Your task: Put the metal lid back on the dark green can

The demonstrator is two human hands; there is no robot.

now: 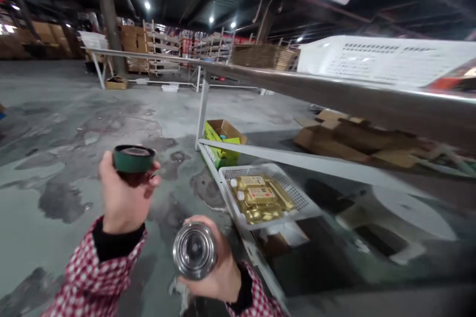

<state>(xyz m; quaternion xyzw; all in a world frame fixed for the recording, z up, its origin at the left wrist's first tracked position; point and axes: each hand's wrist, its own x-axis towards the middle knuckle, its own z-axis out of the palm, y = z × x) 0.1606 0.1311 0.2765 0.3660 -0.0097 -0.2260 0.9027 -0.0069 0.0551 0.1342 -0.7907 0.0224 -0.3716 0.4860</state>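
Head view: left hand raised, fingers curled tight round a dark green lid pinched at the tips. Right hand lower, fingers wrapped under a shiny steel jar, its open mouth facing up. Right of both, beyond the fingers, a white basket of gold packs on the low shelf.

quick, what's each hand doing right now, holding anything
Left hand: closed on a green lid, raised.
Right hand: closed around a shiny metal can, its end facing the camera.
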